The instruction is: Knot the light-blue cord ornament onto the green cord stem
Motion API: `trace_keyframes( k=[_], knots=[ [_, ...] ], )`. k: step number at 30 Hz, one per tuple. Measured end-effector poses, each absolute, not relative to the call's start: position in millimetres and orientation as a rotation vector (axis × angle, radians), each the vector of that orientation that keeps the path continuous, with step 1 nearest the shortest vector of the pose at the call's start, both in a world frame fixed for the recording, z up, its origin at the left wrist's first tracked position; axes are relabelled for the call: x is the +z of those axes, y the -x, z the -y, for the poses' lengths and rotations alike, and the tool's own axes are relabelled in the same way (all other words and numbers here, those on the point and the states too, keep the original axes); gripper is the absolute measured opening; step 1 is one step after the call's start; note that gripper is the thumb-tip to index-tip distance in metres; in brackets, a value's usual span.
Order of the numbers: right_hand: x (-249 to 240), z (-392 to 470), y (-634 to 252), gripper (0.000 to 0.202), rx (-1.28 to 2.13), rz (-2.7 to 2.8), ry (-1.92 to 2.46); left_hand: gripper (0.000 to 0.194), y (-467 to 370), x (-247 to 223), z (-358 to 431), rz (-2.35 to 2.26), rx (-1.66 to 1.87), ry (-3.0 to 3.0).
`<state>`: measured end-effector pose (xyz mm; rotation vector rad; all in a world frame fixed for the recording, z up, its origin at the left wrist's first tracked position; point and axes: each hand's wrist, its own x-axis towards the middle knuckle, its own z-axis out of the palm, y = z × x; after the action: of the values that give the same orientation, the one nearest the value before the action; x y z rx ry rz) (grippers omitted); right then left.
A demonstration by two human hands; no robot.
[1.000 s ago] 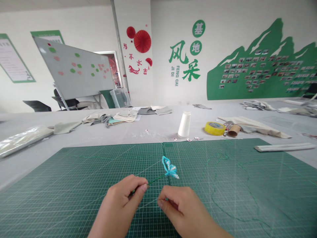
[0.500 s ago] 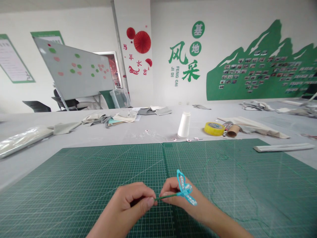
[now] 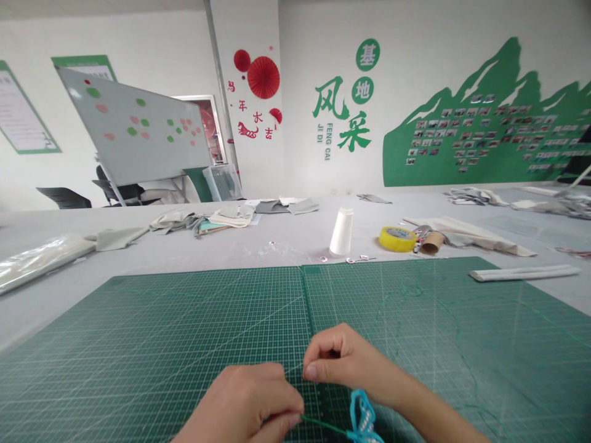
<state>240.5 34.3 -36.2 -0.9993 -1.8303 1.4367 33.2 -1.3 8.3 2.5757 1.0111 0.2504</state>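
Fingers of your left hand pinch one end of a slim green stem, which runs rightward to a turquoise butterfly-shaped ornament with white bead-like dots. Your right hand is curled above it, thumb and forefinger drawn together; whether they grip a fine strand cannot be told. The ornament lies near the lower edge of the view, partly cut off by it, beside your right forearm and over the green gridded cutting mat. Beyond the mat's far edge stand a white tapered cone of thread and, to its right, a yellow roll of tape. Judged by its form, the piece should feel very light; the stem is probably bendable yet firm enough to carry the head, while the wings look delicate and easily crushed. You would best grasp it by the stem, clear of the wings, with light fingertip pressure.
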Motion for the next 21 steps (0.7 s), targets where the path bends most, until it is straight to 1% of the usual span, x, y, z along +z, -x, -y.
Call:
trace_keyframes(
  k=[5, 13, 21],
  knots=[
    [-24.8, -27.6, -237.0, 0.012, 1.246, 1.92, 1.091, 0.025, -33.6, 3.9, 1.5, -1.066, 0.228, -2.652],
    [-4.9, -15.8, -232.4, 0.013, 0.848, 2.118, 1.129, 0.023, -30.4, -1.5, -0.5, -1.109, 0.186, -2.72],
    [3.1, -1.1, -228.3, 0.021, 0.531, 2.254, 1.035, 0.025, -28.9, -8.2, -1.3, -1.252, 0.312, -2.681]
  ],
)
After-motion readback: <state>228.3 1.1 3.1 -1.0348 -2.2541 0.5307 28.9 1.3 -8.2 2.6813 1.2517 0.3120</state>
